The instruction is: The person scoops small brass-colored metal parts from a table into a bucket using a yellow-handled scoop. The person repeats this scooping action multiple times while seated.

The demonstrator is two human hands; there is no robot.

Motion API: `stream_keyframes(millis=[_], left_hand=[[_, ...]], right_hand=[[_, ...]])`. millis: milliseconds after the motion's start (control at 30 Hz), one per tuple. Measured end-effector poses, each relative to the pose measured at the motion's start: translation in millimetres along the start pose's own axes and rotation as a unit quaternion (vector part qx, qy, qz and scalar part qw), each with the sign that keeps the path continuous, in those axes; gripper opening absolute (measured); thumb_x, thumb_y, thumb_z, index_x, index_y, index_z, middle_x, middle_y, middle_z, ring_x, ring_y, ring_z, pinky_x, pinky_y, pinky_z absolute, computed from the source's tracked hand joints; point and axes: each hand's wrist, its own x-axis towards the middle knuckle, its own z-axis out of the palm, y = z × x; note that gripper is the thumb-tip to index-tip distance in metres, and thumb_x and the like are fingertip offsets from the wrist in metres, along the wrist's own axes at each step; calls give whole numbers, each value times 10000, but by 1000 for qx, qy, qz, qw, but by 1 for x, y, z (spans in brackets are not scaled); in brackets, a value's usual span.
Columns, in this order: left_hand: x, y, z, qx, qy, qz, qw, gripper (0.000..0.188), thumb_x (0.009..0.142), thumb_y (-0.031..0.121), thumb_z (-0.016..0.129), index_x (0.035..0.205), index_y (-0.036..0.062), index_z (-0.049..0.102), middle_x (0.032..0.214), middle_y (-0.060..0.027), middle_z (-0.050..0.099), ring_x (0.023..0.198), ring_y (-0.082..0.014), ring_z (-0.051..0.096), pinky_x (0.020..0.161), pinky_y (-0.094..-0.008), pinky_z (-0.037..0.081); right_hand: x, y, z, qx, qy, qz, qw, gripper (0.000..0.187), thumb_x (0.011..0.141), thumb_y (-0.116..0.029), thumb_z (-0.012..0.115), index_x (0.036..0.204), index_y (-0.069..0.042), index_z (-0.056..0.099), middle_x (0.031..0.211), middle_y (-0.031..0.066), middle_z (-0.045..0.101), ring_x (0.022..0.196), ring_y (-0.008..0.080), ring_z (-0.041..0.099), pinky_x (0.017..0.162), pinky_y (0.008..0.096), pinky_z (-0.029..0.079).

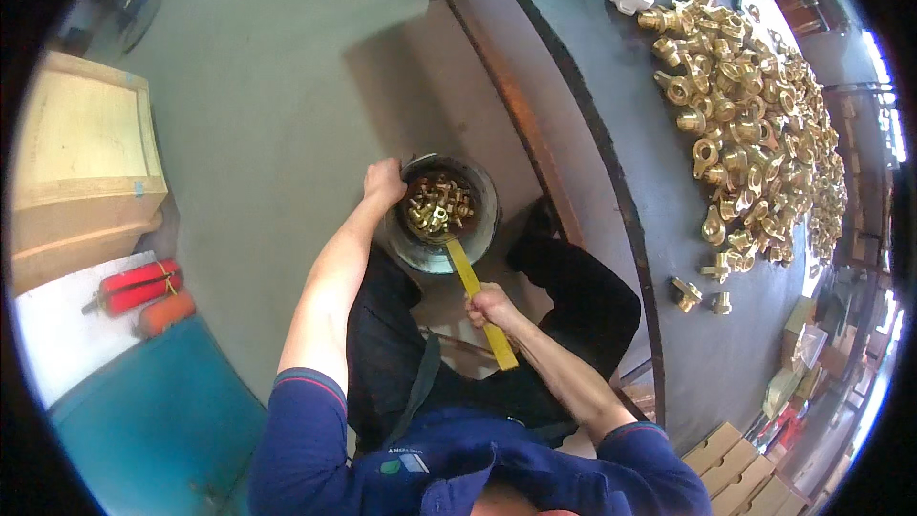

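A metal bucket stands on the floor between my knees, with several small brass fittings inside it. My left hand is closed on the bucket's rim at its left side. In my right hand is a flat yellow strip, gripped around its middle. The strip's far end reaches over the near rim among the fittings, and its near end points back toward my lap. Whether that far end touches the bucket's bottom is hidden.
On my right is a dark workbench with a large heap of brass fittings. A rusty bar runs under its edge. Wooden crates, red cylinders and a teal surface are at left; cardboard boxes lie lower right.
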Motion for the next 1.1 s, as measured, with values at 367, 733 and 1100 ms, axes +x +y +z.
stream_keyframes(millis=[367, 733, 1100], left_hand=[[-2, 2, -16, -17, 30, -9, 999, 212, 582, 21, 533, 783, 56, 593, 810, -165, 580, 799, -328, 550, 713, -396, 441], [0, -5, -3, 0, 41, 14, 999, 151, 654, 85, 534, 793, 46, 580, 802, -169, 579, 798, -330, 547, 716, -398, 434], [-7, 3, -12, -16, 16, 6, 1000, 181, 650, 76, 530, 819, 64, 592, 828, -156, 579, 812, -322, 546, 714, -398, 439]], right_hand=[[13, -1, -5, -46, -16, -27, 998, 85, 642, -69, 459, 707, -15, 453, 545, 42, 416, 400, 103, 371, 357, 241, 307], [34, -3, -13, -125, 44, -22, 991, 115, 648, -96, 505, 599, 0, 464, 499, 49, 434, 373, 119, 399, 352, 267, 334], [62, 16, -33, 89, -55, 105, 989, 133, 669, -26, 389, 792, -21, 438, 513, 11, 345, 364, 63, 269, 338, 220, 224]])
